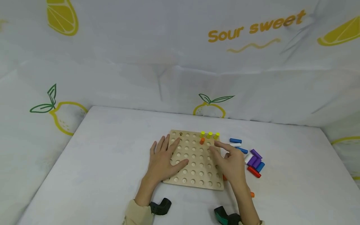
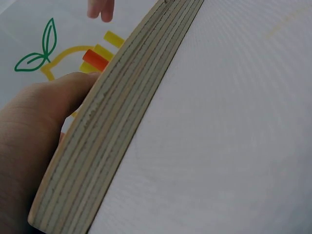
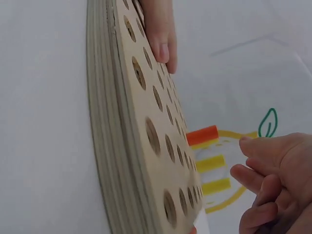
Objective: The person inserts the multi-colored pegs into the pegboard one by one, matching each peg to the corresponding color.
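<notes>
A wooden pegboard (image 1: pixel 197 164) with rows of round holes lies on the table. Three yellow pegs (image 1: pixel 209 135) stand along its far edge toward the right, and one orange peg (image 1: pixel 202 141) stands in the row nearer me. My left hand (image 1: pixel 163 162) rests spread on the board's left side, thumb reaching inward. Over the right side hovers my right hand (image 1: pixel 232 162), its thumb and index finger stretched apart with nothing between them. In the right wrist view, the other fingers (image 3: pixel 258 214) of that hand bend loosely beside the upright pegs.
Loose pegs lie right of the board: blue (image 1: pixel 235 140), white (image 1: pixel 248 158), purple (image 1: pixel 256 153) and red (image 1: pixel 254 172). An orange peg (image 1: pixel 252 194) shows beside my right forearm. Behind the table (image 1: pixel 84 175) hangs a white cloth (image 1: pixel 126 78) with lemon prints.
</notes>
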`<state>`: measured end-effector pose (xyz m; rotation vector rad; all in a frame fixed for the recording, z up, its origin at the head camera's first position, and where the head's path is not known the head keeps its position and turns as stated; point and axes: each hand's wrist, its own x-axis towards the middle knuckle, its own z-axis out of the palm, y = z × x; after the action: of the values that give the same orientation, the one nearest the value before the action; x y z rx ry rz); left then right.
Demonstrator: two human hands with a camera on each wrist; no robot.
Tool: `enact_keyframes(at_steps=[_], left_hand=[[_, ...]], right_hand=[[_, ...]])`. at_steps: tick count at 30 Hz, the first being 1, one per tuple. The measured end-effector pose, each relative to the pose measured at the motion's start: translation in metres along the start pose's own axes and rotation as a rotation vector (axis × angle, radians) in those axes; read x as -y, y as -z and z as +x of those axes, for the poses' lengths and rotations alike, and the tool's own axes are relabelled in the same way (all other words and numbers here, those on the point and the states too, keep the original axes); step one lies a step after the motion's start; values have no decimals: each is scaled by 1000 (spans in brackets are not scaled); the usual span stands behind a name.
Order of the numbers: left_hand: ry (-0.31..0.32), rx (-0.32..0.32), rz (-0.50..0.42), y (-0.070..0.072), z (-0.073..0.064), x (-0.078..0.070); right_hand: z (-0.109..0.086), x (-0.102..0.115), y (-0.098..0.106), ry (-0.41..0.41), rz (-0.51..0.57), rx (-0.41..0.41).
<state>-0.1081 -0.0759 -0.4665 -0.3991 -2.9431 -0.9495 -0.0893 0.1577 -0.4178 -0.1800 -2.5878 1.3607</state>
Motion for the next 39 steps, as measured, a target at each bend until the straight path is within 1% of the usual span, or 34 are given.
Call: enact_keyframes(at_steps=[3,5,9,12,18,22,26,31,36,39], left_hand=[[-1,-4,3,0,0,1],[-1,-9,4,0,0,2],[-3,-10,4,-1,0,3],[-3,-5,3,-1,1,3],[-1,-2,-1,-2,-1,3],[2,0,0,-2,-1,2],[1,0,0,-2,0,1],[3,2,3,-2,1,0],[4,0,8,-2,1,0],[7,0,11,-2,1,1]], right_hand=[[-7,1,9,-19,-59,-6],[-11,1,15,-58,-111,13],[-17,3,26,-170,-227,103],[-21,2,35,-223,-276,176],[-21,-7,45,-259,-325,273],[-20,-9,46,-278,-346,310],[-18,-12,45,-269,-364,345],[-17,-13,46,-246,-376,374],[-14,-13,46,-243,-381,395],[-13,-11,44,-246,-391,395]])
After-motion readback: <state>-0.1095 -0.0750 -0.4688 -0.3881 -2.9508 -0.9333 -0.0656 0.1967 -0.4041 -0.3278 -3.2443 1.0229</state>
